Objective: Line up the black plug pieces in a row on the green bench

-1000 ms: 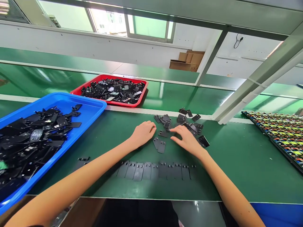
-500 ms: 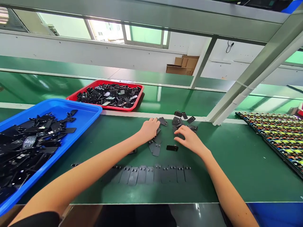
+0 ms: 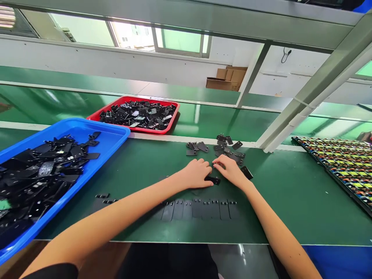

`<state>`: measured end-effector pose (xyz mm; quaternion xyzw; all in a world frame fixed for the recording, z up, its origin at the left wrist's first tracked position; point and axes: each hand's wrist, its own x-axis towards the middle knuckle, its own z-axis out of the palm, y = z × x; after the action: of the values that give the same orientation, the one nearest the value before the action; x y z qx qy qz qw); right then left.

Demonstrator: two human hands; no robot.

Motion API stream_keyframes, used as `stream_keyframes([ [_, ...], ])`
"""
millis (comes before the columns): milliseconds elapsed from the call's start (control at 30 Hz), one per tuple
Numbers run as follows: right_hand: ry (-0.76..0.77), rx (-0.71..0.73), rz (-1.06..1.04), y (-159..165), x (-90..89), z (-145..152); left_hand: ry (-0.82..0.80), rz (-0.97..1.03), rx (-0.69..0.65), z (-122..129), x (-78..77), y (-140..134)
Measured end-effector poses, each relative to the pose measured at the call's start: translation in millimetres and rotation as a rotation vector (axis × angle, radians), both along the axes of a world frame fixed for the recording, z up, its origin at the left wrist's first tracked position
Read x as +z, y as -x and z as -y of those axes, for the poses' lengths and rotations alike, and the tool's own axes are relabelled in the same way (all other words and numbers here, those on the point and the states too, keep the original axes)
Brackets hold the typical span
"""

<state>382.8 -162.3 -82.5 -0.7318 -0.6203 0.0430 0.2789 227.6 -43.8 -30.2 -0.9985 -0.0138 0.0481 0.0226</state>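
Note:
My left hand is low over the green table, its fingers and thumb closing round the end of a small black plate. Beside it, my right hand has its thumb and fingertips drawn together in a pinch; whatever is in them is too small to make out. Just beyond the hands lie a loose pile of black plates and a smaller cluster of plates. Another black plate rests right of my right hand. Closer to me runs a row of flat plates, partly hidden by my left forearm.
A blue tray heaped with black parts stands at the left. Behind it is a red tray, also full. A rack of colourful small parts lies at the right. A metal post rises behind my right hand.
My left hand has moved right and towards me, from the middle plates to the single black plate. My right hand's fingers have drawn together. A plate now shows right of it.

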Motion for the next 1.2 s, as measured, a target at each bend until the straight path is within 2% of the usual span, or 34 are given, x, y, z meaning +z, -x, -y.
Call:
stream_keyframes([
  [100,0.017,-0.103,0.003,-11.5,4.7,1.2,-0.063,0.039,-0.020,9.0,-15.1,-7.4],
  [200,0.047,-0.182,0.053,-28.5,13.7,10.6,-0.141,0.094,-0.039,6.7,-20.8,-9.0],
  [333,0.162,-0.116,0.094,-42.2,26.6,36.5,-0.201,0.117,-0.115,5.4,-17.1,-1.6],
  [433,0.230,-0.040,0.144,-30.8,25.6,49.9,-0.214,0.118,-0.178,9.0,-13.5,2.5],
  [533,0.236,-0.057,0.243,-4.1,16.2,54.1,-0.186,0.112,-0.222,12.4,-11.6,3.7],
  [633,0.235,-0.030,0.302,14.7,10.3,60.8,-0.153,0.116,-0.204,12.1,-8.3,3.9],
  [700,0.222,-0.002,0.306,14.0,11.4,69.2,-0.129,0.124,-0.178,9.4,-4.3,1.8],
  [800,0.145,-0.128,0.333,-1.0,14.1,81.0,-0.094,0.148,-0.134,4.4,1.7,-12.0],
  [867,0.133,-0.209,0.349,-9.5,12.8,84.9,-0.075,0.166,-0.114,3.2,2.3,-30.7],
  [933,0.171,-0.191,0.348,-11.3,10.1,87.6,-0.053,0.175,-0.137,4.9,-1.3,-54.2],
  [1000,0.197,-0.102,0.308,-8.1,9.5,93.1,-0.027,0.167,-0.206,9.1,-8.0,-75.6],
  [1100,0.181,0.023,0.114,-7.1,14.8,107.5,0.011,0.153,-0.319,16.0,-18.4,-89.0],
  [1133,0.148,0.013,0.051,-10.1,17.1,112.0,0.023,0.152,-0.348,17.2,-20.7,-87.6],
  [1200,0.069,-0.128,0.008,-21.1,20.0,116.8,0.051,0.150,-0.393,16.2,-22.5,-80.2],
])
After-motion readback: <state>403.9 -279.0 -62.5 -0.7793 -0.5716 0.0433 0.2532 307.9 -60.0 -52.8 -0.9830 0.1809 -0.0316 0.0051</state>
